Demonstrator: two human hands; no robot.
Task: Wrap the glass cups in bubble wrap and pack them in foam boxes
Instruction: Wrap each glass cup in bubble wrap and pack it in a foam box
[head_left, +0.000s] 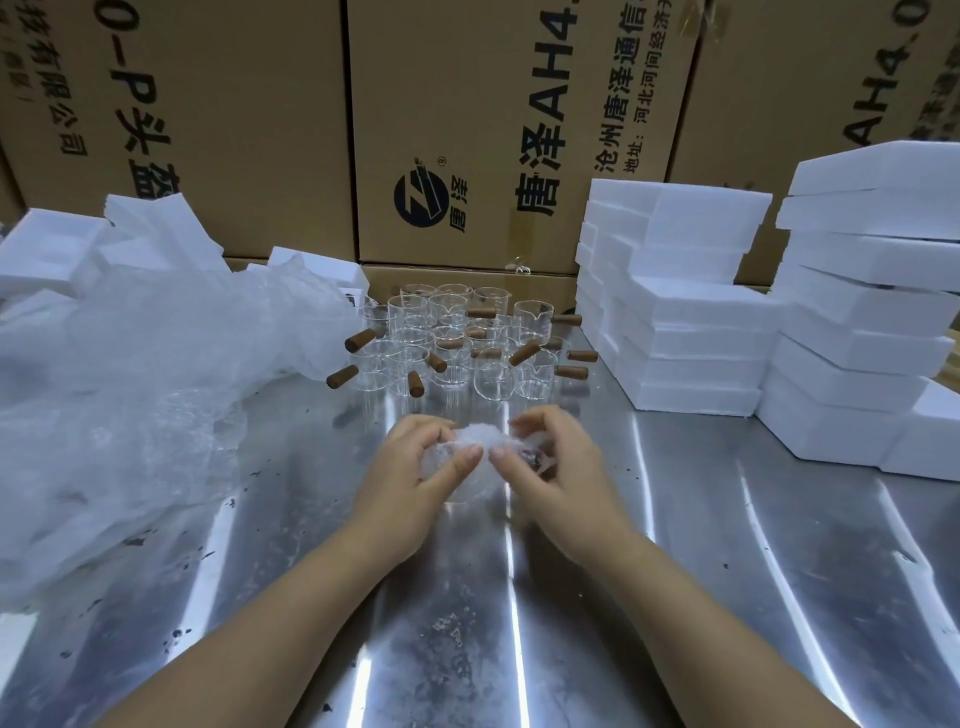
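Note:
A glass cup wrapped in bubble wrap (480, 441) sits between my hands at the middle of the steel table (727, 545). My left hand (415, 478) grips its left side, thumb on top. My right hand (556, 467) curls round its right side, where a dark bit of the cup's handle shows. Behind them stand several bare glass cups (457, 343) with brown wooden handles. A big heap of bubble wrap (130, 374) lies at the left. Closed white foam boxes (691, 322) are stacked at the right.
More foam boxes (862, 322) tower at the far right and open foam pieces (57, 249) lie behind the wrap heap. Large printed cardboard cartons (467, 130) wall off the back of the table.

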